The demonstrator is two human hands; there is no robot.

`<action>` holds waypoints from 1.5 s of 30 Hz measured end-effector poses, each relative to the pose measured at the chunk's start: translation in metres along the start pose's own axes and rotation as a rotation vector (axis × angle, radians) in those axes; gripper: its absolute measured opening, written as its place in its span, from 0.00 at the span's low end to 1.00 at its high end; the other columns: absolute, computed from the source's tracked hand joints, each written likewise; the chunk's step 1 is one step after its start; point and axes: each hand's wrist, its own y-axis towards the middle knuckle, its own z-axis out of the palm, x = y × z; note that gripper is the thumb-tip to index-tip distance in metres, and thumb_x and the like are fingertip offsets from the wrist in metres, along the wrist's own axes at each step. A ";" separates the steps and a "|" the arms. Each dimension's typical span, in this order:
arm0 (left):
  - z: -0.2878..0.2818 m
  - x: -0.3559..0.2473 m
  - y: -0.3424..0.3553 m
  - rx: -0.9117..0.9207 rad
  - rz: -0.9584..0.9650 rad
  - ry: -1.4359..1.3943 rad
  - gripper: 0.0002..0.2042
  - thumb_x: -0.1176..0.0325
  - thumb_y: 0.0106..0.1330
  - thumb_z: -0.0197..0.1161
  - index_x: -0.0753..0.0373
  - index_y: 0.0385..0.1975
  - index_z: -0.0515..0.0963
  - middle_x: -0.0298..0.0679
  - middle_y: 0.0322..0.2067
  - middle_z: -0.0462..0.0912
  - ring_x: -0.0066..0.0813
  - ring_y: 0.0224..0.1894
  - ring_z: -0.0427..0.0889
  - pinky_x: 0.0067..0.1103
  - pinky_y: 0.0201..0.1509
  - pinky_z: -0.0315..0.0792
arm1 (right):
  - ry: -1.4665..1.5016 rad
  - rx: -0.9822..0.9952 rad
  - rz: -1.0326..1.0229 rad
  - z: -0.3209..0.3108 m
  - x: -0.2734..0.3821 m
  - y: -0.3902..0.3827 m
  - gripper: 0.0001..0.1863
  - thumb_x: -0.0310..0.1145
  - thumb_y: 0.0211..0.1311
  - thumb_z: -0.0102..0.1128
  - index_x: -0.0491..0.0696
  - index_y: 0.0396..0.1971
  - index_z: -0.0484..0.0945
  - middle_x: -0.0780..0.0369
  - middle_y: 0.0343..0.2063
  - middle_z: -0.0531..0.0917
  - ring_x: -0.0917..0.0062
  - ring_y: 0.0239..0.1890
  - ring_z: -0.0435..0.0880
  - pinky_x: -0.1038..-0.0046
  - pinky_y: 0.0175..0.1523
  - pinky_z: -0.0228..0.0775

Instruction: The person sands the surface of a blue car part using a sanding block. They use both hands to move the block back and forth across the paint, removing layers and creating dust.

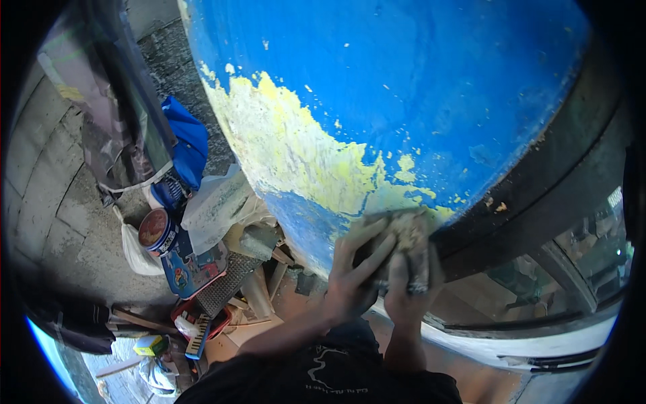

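Note:
Both my hands grip a rough, dusty grey-brown block [412, 234] against the lower edge of a blue painted wall [404, 74]. My left hand [355, 264] has its fingers bent over the block's left side. On the near side, the thumb of my right hand [405, 291] presses up, while its other fingers wrap the right edge, partly hidden. Whether the block is stone, brick or a sanding block I cannot tell. Next to it, paint has come off in a large ragged pale-yellow and whitish patch [296, 145], with small flecks scattered over the blue.
A dark ledge [525, 209] and a glass window [531, 276] lie at the right. Clutter fills the left: a round paint tub [155, 231], a red basin [221, 322], a toy keyboard [197, 341], a white bag [140, 250] and a hanging dark sheet [124, 128].

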 end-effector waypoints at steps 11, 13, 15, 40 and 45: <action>0.007 -0.026 -0.040 0.046 -0.109 0.036 0.35 0.73 0.49 0.64 0.65 0.63 0.63 0.54 0.60 0.63 0.54 0.59 0.66 0.38 0.63 0.61 | 0.007 0.268 -0.135 -0.037 -0.025 -0.031 0.26 0.32 0.54 0.57 0.38 0.52 0.67 0.49 0.43 0.76 0.59 0.43 0.79 0.62 0.47 0.70; 0.006 -0.035 -0.033 0.050 -0.167 -0.060 0.34 0.73 0.50 0.64 0.68 0.61 0.63 0.55 0.58 0.65 0.53 0.58 0.66 0.38 0.63 0.61 | 0.039 0.346 -0.253 -0.044 -0.030 -0.024 0.31 0.36 0.55 0.59 0.38 0.56 0.64 0.48 0.49 0.74 0.58 0.49 0.77 0.62 0.52 0.69; 0.010 -0.039 -0.028 0.042 -0.172 -0.070 0.34 0.70 0.50 0.65 0.69 0.61 0.63 0.55 0.57 0.65 0.52 0.59 0.66 0.37 0.63 0.61 | 0.280 0.443 -0.212 -0.051 -0.034 -0.021 0.38 0.42 0.55 0.62 0.37 0.60 0.58 0.47 0.56 0.68 0.58 0.58 0.70 0.61 0.60 0.63; 0.065 -0.038 -0.005 -0.285 0.037 0.162 0.25 0.76 0.52 0.66 0.73 0.52 0.71 0.56 0.56 0.71 0.53 0.60 0.69 0.38 0.62 0.64 | -0.095 0.394 -0.223 -0.056 0.000 0.040 0.18 0.26 0.62 0.50 0.33 0.50 0.71 0.49 0.42 0.80 0.62 0.42 0.83 0.69 0.48 0.74; 0.069 -0.033 0.006 -0.289 0.053 0.115 0.22 0.77 0.55 0.63 0.73 0.52 0.72 0.56 0.54 0.72 0.54 0.59 0.70 0.41 0.60 0.66 | -0.136 0.379 -0.256 -0.057 -0.007 0.037 0.18 0.27 0.63 0.49 0.32 0.50 0.71 0.48 0.44 0.80 0.61 0.46 0.82 0.69 0.51 0.74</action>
